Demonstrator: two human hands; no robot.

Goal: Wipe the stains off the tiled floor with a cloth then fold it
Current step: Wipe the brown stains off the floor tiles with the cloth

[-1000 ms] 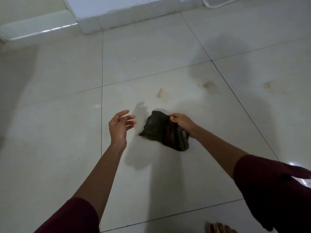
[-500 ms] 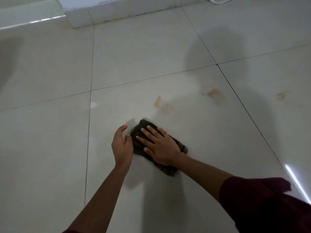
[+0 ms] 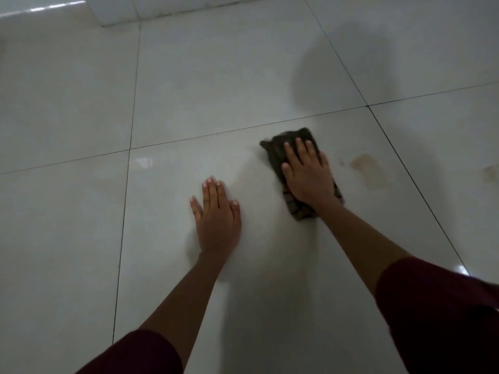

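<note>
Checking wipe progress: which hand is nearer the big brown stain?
Right. The right hand presses flat on the cloth, just left of the brown stain. The left hand lies flat on bare tile, farther left and nearer the person.

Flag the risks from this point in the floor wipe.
1. The right hand presses flat on the bunched cloth, not gripping it; the cloth could slide out or bunch further.
2. The brown stain and a smaller mark lie right of the cloth, unwiped; a short stroke may miss them or smear them.
3. The left hand bears flat on the glossy tile; it may slip.
</note>
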